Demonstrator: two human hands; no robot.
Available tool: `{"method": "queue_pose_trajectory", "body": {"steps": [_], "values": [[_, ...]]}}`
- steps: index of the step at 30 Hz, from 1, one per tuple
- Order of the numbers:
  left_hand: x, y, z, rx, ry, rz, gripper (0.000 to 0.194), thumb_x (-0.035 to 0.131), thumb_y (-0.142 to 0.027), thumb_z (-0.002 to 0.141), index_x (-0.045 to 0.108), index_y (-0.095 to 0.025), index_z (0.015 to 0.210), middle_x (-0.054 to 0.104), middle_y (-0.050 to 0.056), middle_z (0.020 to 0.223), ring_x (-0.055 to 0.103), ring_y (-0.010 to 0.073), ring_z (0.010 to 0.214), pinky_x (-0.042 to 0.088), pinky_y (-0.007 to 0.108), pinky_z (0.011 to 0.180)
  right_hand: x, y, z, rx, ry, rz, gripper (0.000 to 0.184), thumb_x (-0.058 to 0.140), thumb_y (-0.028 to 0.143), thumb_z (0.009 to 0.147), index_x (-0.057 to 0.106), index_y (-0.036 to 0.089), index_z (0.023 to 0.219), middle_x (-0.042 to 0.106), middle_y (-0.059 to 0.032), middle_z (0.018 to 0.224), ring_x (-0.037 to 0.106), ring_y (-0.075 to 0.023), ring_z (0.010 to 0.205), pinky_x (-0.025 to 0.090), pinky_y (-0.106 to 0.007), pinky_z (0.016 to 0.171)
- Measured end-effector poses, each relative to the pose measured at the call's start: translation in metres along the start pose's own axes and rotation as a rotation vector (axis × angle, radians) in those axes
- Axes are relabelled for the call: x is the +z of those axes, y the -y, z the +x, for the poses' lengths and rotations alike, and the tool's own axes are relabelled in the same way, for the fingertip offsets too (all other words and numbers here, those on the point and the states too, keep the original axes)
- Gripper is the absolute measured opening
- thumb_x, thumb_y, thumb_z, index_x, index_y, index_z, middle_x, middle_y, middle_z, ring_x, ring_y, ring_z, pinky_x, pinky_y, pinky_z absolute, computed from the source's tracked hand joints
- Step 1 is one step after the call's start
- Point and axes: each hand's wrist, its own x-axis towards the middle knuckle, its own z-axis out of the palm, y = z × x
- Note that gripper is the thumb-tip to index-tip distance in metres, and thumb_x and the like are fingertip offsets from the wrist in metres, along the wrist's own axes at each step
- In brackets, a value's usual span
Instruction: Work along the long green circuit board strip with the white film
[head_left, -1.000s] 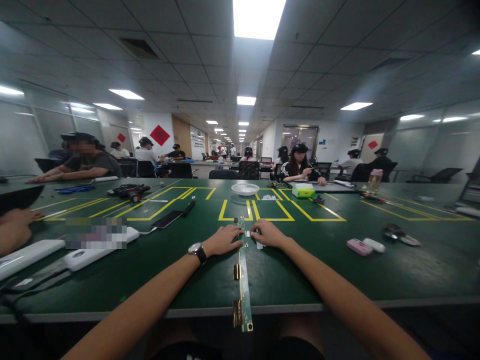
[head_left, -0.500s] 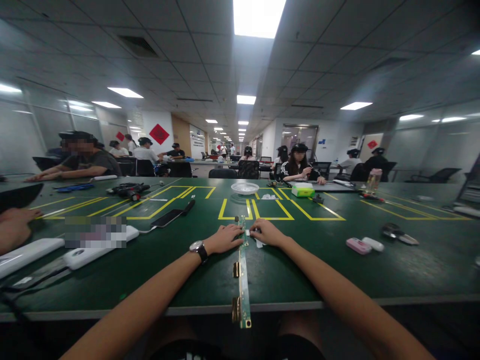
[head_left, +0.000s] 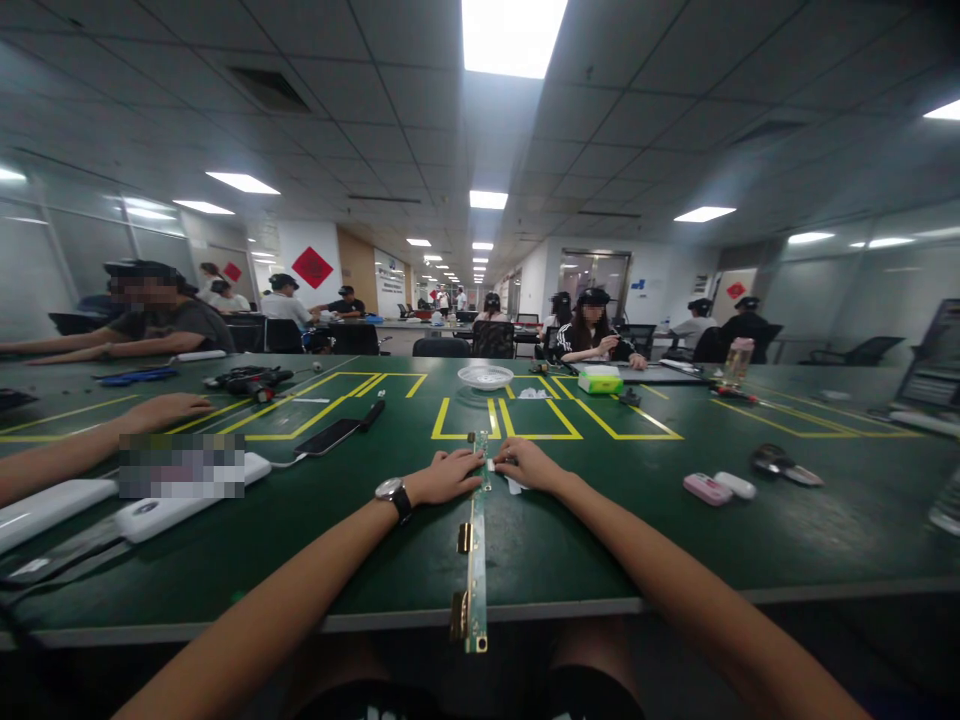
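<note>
Two bare hands on one slim green circuit strip (head_left: 478, 560), and it runs along the six-to-twelve line, its near end jutting past the front edge of the green surface (head_left: 637, 530)! The left hand (head_left: 454, 477) lies palm-down at the strip's nine o'clock side, fingers loosely spread, tips at its edge and covering part of the far section. Over at three, the right hand (head_left: 529, 465) has its fingers drawn together beside a small white piece (head_left: 491, 465); whether it's pinched, I cannot tell. A white scrap (head_left: 514, 487) peeks out below that hand.

And it's busy around them! Dead ahead at twelve, a clear dish (head_left: 486, 377) sits beyond the strip's far end. At one, a green-and-white box (head_left: 600, 380); at two, a bottle (head_left: 739, 362). Pink case (head_left: 707, 489) and white case (head_left: 735, 485) touch at three. Crowding nine, a white power bank (head_left: 195, 502); at ten, a dark phone (head_left: 330, 437), and farther out, a co-worker's hand (head_left: 180, 404) rests flat.
</note>
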Motion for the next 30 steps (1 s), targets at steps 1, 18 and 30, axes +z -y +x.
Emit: {"method": "queue_pose_trajectory", "body": {"steps": [1, 18, 30], "values": [[0.001, 0.001, 0.0, -0.004, -0.007, -0.002, 0.044, 0.035, -0.043, 0.098, 0.034, -0.028, 0.139, 0.03, 0.009, 0.148, 0.025, 0.0285, 0.134, 0.024, 0.049, 0.099, 0.001, 0.0, 0.0, 0.009, -0.003, -0.007, 0.019, 0.06, 0.029, 0.083, 0.074, 0.017, 0.089, 0.065, -0.0084, 0.087, 0.058, -0.0162, 0.08, 0.043, -0.027, 0.076], [-0.01, -0.005, -0.009, -0.079, -0.142, -0.103, 0.064, 0.029, -0.05, 0.098, 0.001, -0.023, 0.149, 0.027, 0.014, 0.148, 0.03, 0.0292, 0.132, 0.027, 0.044, 0.1, -0.004, 0.014, 0.007, -0.226, 0.146, -0.078, 0.043, 0.045, 0.005, 0.081, 0.065, 0.023, 0.114, 0.063, -0.0046, 0.116, 0.054, -0.0158, 0.107, 0.037, -0.028, 0.094], [-0.017, 0.005, -0.02, -0.122, -0.164, -0.008, 0.059, 0.031, -0.049, 0.098, 0.008, -0.027, 0.148, 0.029, 0.011, 0.148, 0.03, 0.0267, 0.131, 0.028, 0.043, 0.099, -0.05, -0.08, -0.048, 0.791, 0.019, -0.498, 0.035, 0.044, 0.011, 0.083, 0.07, 0.023, 0.104, 0.062, -0.0163, 0.109, 0.049, -0.0331, 0.108, 0.034, -0.052, 0.087]]}}
